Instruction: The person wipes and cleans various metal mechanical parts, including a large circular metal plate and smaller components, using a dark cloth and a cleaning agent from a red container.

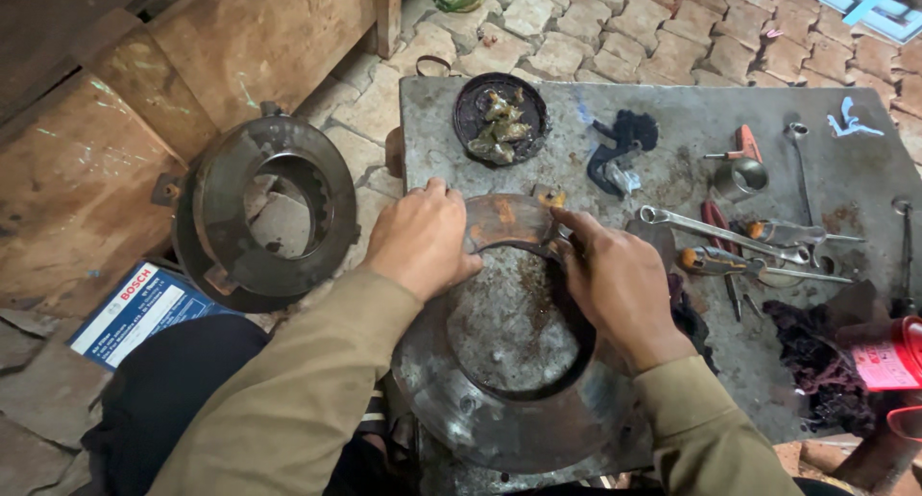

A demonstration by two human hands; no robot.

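Our left hand (pixel 420 239) lies flat on large rusty steel ring plate (pixel 509 362) at 11 o'clock | right hand (pixel 615 283) grips inner rim, 2 o'clock | plate overhangs grey metal worktable (pixel 672 131) | risk: slip, pinched fingers.

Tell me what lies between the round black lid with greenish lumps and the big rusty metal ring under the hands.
In the head view, only bare grey metal plate lies between the black lid and the rusty ring. The left hand and right hand rest on the ring's far edge.
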